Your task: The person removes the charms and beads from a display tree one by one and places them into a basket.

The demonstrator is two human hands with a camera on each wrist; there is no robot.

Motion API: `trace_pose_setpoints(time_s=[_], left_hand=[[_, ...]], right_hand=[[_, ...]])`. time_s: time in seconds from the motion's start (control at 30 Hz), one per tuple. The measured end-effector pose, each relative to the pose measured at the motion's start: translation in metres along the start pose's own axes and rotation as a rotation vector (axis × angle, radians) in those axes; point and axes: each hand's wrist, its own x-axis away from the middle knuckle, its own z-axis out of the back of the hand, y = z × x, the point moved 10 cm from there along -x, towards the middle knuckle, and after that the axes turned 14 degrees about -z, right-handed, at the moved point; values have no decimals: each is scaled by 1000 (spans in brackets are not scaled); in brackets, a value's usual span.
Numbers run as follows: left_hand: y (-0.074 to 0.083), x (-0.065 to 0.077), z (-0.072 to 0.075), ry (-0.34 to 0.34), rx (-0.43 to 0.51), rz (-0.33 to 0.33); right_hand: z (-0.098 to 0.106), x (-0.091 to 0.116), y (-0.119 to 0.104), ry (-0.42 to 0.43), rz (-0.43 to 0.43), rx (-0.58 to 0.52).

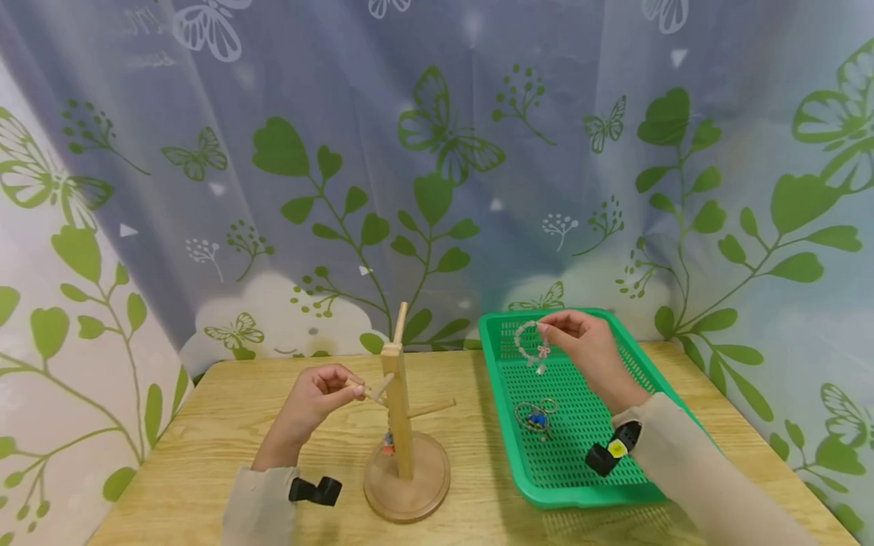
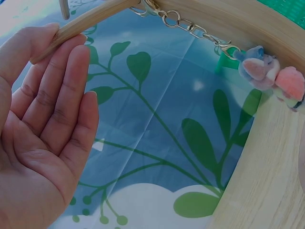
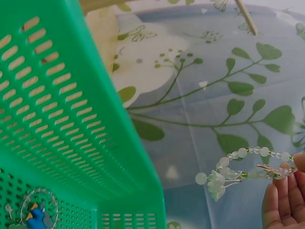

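One wooden stand (image 1: 403, 425), one green basket (image 1: 587, 497), one beaded bracelet (image 3: 257, 174) and one keychain (image 2: 259, 69) are in view, with two hands at work. At least four pegs show on the stand, which stands upright on the counter (image 1: 293, 440), well forward of its back edge; the keychain hangs along the post, its plush charms low. Towards the counter's right edge, the basket holds one ring with a blue charm (image 1: 537, 418) and one small ring, touching or overlapping; I cannot tell whether they are joined.

The left hand (image 1: 317, 398) reaches in beside the stand, its grip closed to a pinch on the tip of one peg (image 2: 81, 29), thumb against fingers. The right hand (image 1: 594, 349) is raised over the basket's far end, fingers pointing left; its grip pinches the bracelet, which dangles above the basket floor with its pale flower charm.
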Motion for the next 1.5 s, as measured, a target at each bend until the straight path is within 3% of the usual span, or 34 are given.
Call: trace_pose_setpoints(time_s=[0.47,1.0,1.27,1.5], left_hand=[[0,0,0,0,-4,4],[4,-1,-2,-14,15,-49],[6,-1,-3,-14,16,-56],[8,-1,-4,-16,26,-67]], right_hand=[[-1,-23,25,12,-41,70],[0,-44,72,-6,-198,72],[-4,-47,88,-68,-247,24],[-8,-51,106,-96,-292,48]])
